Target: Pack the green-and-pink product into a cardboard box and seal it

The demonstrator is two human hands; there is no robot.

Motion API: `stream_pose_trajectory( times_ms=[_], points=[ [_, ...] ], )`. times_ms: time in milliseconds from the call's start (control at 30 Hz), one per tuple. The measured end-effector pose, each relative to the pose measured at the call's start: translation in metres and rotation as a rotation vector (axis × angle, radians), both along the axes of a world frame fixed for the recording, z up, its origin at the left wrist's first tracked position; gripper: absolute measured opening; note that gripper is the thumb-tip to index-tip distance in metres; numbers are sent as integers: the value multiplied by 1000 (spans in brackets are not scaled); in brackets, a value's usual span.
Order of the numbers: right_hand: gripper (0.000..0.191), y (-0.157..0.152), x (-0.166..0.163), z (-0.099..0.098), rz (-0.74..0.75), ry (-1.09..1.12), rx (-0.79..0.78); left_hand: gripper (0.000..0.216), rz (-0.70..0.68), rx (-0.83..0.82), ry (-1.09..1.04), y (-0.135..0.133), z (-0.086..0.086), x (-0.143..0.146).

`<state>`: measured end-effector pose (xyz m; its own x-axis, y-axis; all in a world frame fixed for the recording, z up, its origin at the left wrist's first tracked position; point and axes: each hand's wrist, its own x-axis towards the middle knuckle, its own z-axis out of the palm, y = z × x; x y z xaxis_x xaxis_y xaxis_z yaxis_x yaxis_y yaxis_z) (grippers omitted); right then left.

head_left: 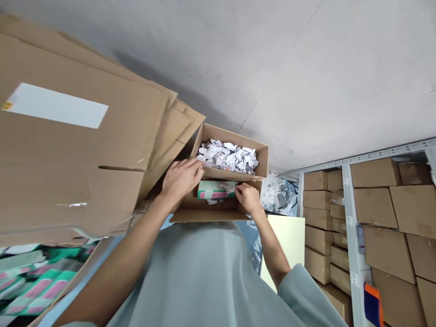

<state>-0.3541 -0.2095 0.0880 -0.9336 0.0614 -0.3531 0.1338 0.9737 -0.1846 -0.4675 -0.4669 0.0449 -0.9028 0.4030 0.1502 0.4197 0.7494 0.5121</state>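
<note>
A small green-and-pink box lies inside an open cardboard carton right in front of me. At its right end, my right hand is closed with its fingertips on it; a bit of clear, shiny material shows beside them. My left hand lies over the carton's left side, fingers stretched toward the rim of a second carton just behind. White crumpled paper scraps fill that second carton. A few scraps also show under the small box.
Large flattened cardboard sheets lean at the left. Below them, more green-and-pink boxes fill a container. To the right are a bag of paper scraps, a pale yellow panel and metal shelving stacked with brown cartons.
</note>
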Motion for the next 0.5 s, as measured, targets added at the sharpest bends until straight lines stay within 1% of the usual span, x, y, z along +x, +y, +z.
stream_pose_trajectory(
  times_ms=[67,133,200,267,333,400,500],
  points=[
    [24,8,-3,6,10,67,-52,42,0,7,-1,0,-1,0],
    [27,23,-13,14,-8,150,-61,42,2,13,-4,1,-1,-1],
    [30,41,-30,21,-49,199,-4,42,8,10,-3,2,-1,-1],
    [32,58,-55,23,-80,176,91,42,9,4,3,2,0,-1],
    [34,71,-84,19,-70,60,206,43,9,0,8,3,-1,-1],
    [37,79,-113,10,-41,-91,305,43,20,-7,12,4,-2,-2],
    [35,80,-146,-11,-2,-228,362,43,41,-28,13,5,-3,-2]
  ],
)
